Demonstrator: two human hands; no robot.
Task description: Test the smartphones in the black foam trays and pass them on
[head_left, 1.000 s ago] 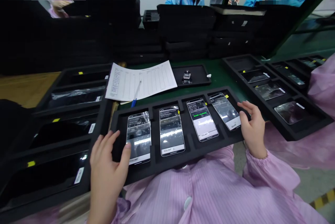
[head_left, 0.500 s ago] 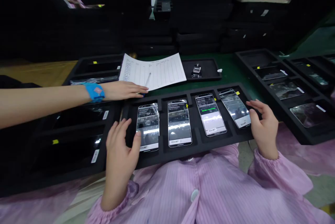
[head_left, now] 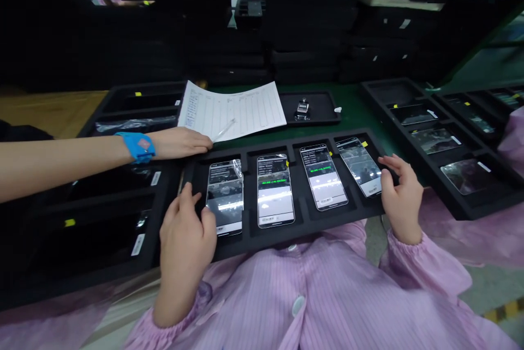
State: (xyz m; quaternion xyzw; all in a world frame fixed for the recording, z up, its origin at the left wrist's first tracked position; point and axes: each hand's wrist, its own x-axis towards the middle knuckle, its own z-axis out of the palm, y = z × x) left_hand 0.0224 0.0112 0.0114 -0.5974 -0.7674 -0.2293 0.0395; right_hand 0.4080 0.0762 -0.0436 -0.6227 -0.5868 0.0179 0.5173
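green workbench [head_left: 347, 115]: black foam tray [head_left: 254, 246], all four slots filled with lit phones [head_left: 276, 191]; left hand [head_left: 184, 246] and right hand [head_left: 403, 200] open at tray ends, well apart

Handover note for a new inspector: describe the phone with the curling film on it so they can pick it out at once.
Start at the black foam tray lying across the person's lap, with four smartphones in separate pockets. Take the far-left phone, right beside the person's left hand. Unlike its neighbours, its clear film curls up at the top right corner.
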